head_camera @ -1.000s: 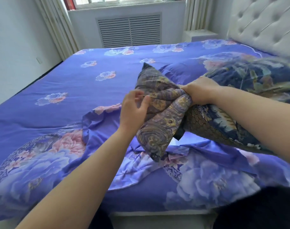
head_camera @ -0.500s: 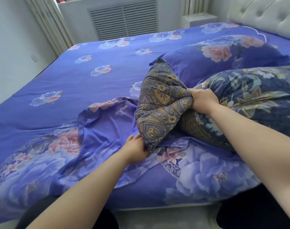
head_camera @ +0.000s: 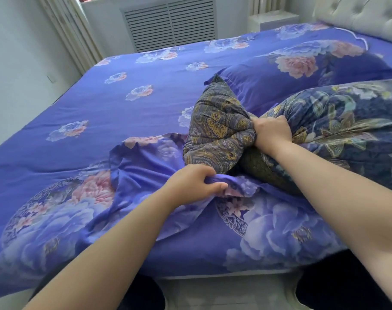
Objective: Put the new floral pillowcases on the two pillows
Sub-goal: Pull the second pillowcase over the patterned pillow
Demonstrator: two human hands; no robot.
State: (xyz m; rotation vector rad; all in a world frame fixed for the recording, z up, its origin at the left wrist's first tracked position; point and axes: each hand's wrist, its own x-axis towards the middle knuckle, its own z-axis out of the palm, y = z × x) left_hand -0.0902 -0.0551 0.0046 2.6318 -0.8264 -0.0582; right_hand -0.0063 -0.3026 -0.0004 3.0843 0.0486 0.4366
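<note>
Dark paisley-and-floral fabric pillow (head_camera: 219, 130) lies on blue floral bed cover (head_camera: 128, 108), long axis left-right, bunched corner pointing up and left; right hand (head_camera: 272, 133) grips its squeezed neck. Left hand (head_camera: 190, 184), half a second ago lower at pillow tip, now pinches edge of loose blue floral pillowcase (head_camera: 143, 162) just below pillow. Second pillow in blue floral case (head_camera: 302, 70) behind, near tufted headboard (head_camera: 358, 16)

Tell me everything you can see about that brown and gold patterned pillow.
The paisley pillow is soft and plump, its grey-brown cloth printed with gold swirls. One end sticks out, bunched and folded, from a dark blue leafy old pillowcase; the rest is hidden inside. The right hand grips it where pillow and case meet. It lies on the purple floral bedspread, its lower edge over the loose new pillowcase.
</note>
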